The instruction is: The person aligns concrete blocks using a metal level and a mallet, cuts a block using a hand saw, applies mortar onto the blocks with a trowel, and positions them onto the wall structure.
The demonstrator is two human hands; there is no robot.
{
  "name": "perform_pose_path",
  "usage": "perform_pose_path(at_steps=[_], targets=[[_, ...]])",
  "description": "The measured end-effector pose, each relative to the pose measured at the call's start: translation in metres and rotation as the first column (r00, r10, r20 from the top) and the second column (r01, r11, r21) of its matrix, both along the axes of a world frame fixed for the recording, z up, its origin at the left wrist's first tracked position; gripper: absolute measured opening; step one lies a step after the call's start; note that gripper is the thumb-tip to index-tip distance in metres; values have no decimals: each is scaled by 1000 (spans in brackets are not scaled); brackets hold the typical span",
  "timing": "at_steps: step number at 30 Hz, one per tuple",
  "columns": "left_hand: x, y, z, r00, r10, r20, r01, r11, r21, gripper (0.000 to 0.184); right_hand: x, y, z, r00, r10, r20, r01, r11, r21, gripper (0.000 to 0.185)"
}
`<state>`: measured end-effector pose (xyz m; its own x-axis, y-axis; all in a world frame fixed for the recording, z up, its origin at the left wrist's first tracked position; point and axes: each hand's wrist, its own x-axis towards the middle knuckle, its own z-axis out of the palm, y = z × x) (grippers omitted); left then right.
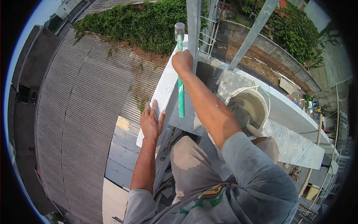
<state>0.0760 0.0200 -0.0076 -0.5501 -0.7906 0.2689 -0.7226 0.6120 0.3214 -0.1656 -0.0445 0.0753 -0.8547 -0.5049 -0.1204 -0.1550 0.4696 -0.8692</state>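
Head view: hammer (181, 95) gripped above the white block (166, 87)

The long white block is seen in front of the knees, running away from the body, with the wavy roof (82, 82) to its left. What holds it up from below cannot be told. On its near end, the left hand (151, 121) is laid with the fingers spread and the thumb set apart. Near its far end, the hammer's green handle is wrapped by the bent fingers of the right hand (182, 61). Whether the block is touched by the hammer's metal head cannot be told. Just to the right of the block's far end, a metal post (193, 33) is seen standing. Further to the right of the block, a bucket (262, 106) is seen with grey mix (240, 110) inside.

The block could be chipped or cracked if it were hit too hard. It could be pushed out of line, or tipped toward the roof, if it were hit on one side or not held well. The left fingers could be hurt if a hit were badly aimed. The post could be struck too, as so little room is left beside it.
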Motion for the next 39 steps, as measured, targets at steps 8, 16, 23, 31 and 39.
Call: perform_pose_path(at_steps=[8, 16, 23, 31, 39], targets=[[-1, 0, 0, 1000, -4, 26, 4, 1000, 12, 59, -1, -9, -19, 997, 1, 82, -11, 992, 125, 36], [0, -2, 0, 999, -42, 3, 42, 999, 18, 60, 42, 49, 2, 976, 216, 17, -215, 976, -29, 38], [0, -4, -3, 999, -53, -1, 53, 999, -9, 60, 41, 150, 34, 887, 440, -139, -445, 895, -10, 39], [2, -7, -17, 1000, -27, 8, 27, 1000, -11, 60, -9, 304, 145, 755, 394, -524, -281, 917, 284, 26], [3, -12, -24, 999, -28, 23, 28, 1000, -11, 62, -42, 453, 137, 712, -47, -701, 356, 885, 302, 28]])
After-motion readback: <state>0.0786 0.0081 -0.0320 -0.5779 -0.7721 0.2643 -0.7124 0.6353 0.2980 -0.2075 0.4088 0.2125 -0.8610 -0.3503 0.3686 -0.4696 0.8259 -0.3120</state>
